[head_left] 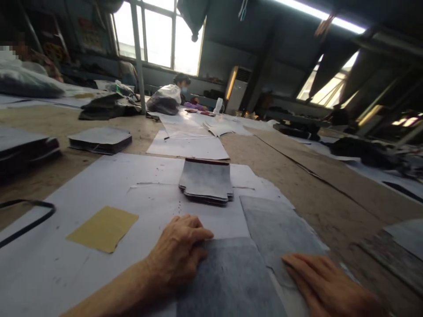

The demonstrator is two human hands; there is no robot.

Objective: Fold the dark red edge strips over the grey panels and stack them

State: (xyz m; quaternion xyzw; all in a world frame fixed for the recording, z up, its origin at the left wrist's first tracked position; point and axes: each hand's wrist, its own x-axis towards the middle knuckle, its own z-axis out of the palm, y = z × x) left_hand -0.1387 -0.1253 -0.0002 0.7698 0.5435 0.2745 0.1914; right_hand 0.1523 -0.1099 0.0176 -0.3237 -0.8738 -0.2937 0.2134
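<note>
My left hand (181,251) is at the upper left corner of a near grey fabric piece (234,273), its fingers curled and the thumb close to the index finger at the edge. Just to the right, a second grey fabric piece (277,224) lies at a slant. My right hand (325,281) grips its lower edge, fingers pressed together and pointing left. Both pieces rest on a large white sheet (155,215). Beyond my hands sits a small stack of grey cut pieces (206,178) with a dark red far edge.
A yellow paper piece (104,229) and a black curved strip (29,224) lie on the left. More stacks (101,138) stand behind them. A metal post (138,57) rises from the table (280,163). A person (183,90) sits beyond a plastic bag (164,99).
</note>
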